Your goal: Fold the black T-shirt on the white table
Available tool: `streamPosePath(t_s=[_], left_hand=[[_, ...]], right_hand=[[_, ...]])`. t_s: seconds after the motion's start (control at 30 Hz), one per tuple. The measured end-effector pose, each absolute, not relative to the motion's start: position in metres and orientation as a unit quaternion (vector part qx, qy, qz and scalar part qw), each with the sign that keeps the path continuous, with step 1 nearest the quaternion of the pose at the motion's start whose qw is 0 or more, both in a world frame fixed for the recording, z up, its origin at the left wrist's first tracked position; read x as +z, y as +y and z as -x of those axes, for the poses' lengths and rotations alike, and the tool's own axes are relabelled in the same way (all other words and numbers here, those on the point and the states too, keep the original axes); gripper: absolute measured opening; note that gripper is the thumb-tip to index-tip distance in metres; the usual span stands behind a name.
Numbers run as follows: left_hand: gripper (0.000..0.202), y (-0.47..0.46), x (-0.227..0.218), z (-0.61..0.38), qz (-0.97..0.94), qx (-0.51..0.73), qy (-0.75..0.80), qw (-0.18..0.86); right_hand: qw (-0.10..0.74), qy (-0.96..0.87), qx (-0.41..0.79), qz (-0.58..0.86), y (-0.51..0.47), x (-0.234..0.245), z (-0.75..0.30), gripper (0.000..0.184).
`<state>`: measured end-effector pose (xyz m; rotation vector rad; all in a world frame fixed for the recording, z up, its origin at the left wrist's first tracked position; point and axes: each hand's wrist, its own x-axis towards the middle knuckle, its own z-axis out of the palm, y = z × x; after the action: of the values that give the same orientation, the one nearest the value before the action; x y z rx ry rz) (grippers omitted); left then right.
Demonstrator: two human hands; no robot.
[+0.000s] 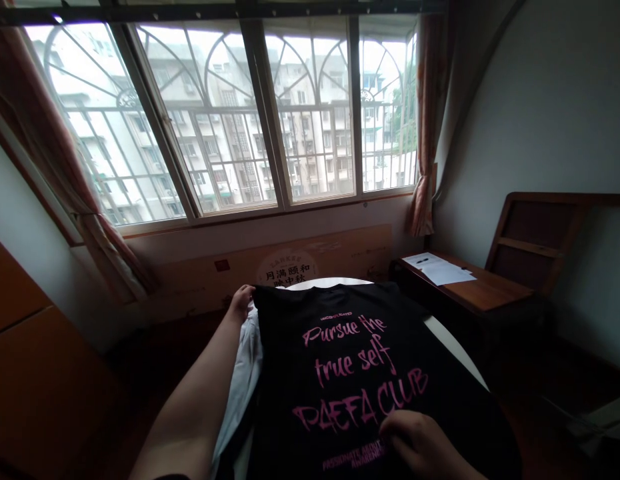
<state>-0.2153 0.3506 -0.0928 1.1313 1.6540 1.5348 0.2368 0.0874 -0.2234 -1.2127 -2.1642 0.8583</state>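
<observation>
Lengthwise, the shirt (280, 360) runs away from beneath the curled right hand (415, 437), whose grip I cannot tell, toward the left hand (243, 300) pinching its far corner, black with pink lettering.

Bright daylight glares through the window (315, 133), leaving the floor (533, 387) in deep shadow, the picture's edges stretched.

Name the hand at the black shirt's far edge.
The left hand, holding the black shirt by its far corner; the right hand is nearer, over pink lettering.
</observation>
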Motion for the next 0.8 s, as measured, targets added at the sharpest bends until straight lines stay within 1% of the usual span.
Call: streamPosePath(t_s=[0.13,0.27,0.4,0.53,0.67,0.73,0.8], left_hand=[[0.016,0.362,-0.097,0.213,-0.461,0.522,0.666,0.267],[0.014,0.374,-0.092,0.212,-0.493,0.478,0.704,0.181],[0.012,0.381,-0.078,0.214,-0.523,0.416,0.739,0.089],[0.016,0.380,-0.068,0.222,-0.525,0.374,0.764,0.026],[0.016,0.372,-0.071,0.238,-0.500,0.367,0.784,0.013],[0.019,0.370,-0.075,0.246,-0.486,0.376,0.788,0.031],[0.027,0.370,-0.077,0.253,-0.477,0.392,0.783,0.074]], right_hand=[[0.270,-0.799,0.307,0.440,0.090,-0.227,-0.237,0.028],[0.270,-0.803,0.307,0.433,0.093,-0.231,-0.237,0.031],[0.266,-0.801,0.313,0.435,0.093,-0.232,-0.238,0.029],[0.271,-0.798,0.314,0.437,0.092,-0.231,-0.237,0.028],[0.268,-0.799,0.315,0.438,0.090,-0.230,-0.238,0.027],[0.263,-0.800,0.316,0.438,0.089,-0.230,-0.238,0.027],[0.258,-0.801,0.318,0.436,0.089,-0.229,-0.239,0.027]])
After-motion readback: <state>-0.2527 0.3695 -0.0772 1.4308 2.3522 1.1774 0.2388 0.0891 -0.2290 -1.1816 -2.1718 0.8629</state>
